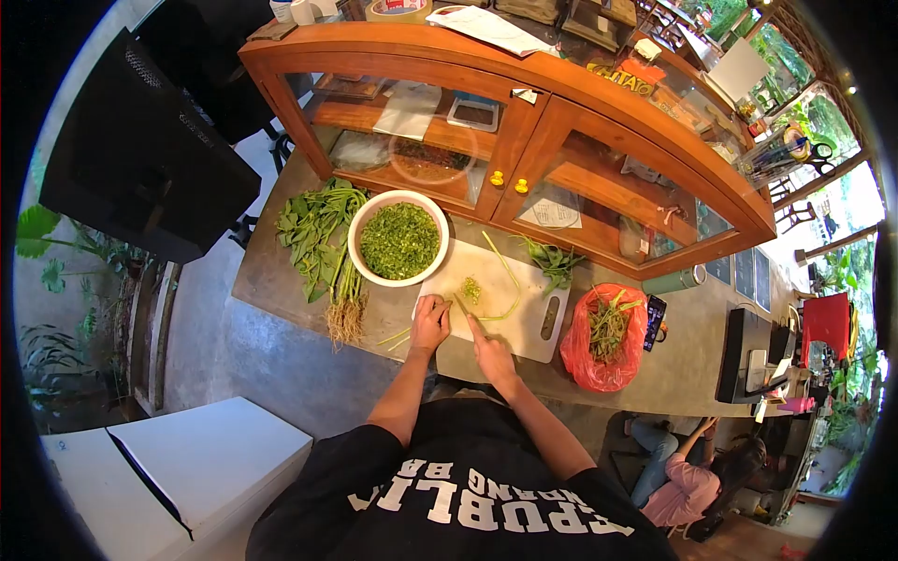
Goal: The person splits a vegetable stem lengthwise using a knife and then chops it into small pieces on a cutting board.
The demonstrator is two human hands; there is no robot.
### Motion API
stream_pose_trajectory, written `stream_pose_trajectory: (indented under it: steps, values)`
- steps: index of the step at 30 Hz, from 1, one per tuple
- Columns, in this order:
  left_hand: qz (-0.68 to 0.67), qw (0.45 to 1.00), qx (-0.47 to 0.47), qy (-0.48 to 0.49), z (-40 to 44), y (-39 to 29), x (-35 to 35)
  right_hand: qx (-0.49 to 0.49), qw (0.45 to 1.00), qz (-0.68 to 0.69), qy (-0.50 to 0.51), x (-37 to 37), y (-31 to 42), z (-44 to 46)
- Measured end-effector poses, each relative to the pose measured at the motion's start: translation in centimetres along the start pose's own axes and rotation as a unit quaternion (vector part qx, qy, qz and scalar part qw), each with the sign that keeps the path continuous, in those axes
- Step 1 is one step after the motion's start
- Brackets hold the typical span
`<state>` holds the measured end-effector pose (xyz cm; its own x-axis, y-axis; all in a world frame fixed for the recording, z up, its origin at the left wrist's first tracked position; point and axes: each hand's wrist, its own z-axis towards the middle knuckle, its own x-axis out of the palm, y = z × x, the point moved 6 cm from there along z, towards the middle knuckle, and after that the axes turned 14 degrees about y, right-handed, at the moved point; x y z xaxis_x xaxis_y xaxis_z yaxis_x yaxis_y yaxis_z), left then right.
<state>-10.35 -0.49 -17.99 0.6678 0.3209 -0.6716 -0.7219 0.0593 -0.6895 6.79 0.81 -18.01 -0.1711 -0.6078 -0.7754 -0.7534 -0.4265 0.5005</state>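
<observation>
My left hand [430, 323] is closed on thin green stems [397, 339], whose ends poke out past it to the left. My right hand [493, 358] grips a knife [462, 305], its blade pointing toward the left hand over a white cutting board [456, 269]. Small chopped green pieces [470, 291] lie just beyond the blade. A long pale stem [510, 269] bends across the board, with leafy tops [554, 265] at its upper right corner. Behind my left hand stands a white bowl [354, 251] full of finely chopped greens [399, 241].
Uncut leafy greens [316, 224] with roots [347, 319] lie left of the bowl. A red plastic bag [599, 372] of trimmings and a phone [655, 323] sit to the right. A wooden glass-door cabinet [524, 131] closes off the back. A person [687, 486] sits at lower right.
</observation>
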Motion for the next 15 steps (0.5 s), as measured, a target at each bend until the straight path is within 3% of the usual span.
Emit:
stream_pose_trajectory:
  steps: [5,15]
  values:
    - [-0.013,1.0,0.012,-0.012,0.2,-0.1,-0.1,0.012,0.998,0.013,0.058,0.4,0.2,-1.1]
    - [-0.018,1.0,0.006,-0.004,0.2,-0.3,-0.2,0.003,1.0,0.009,0.024,1.6,-0.2,-1.1]
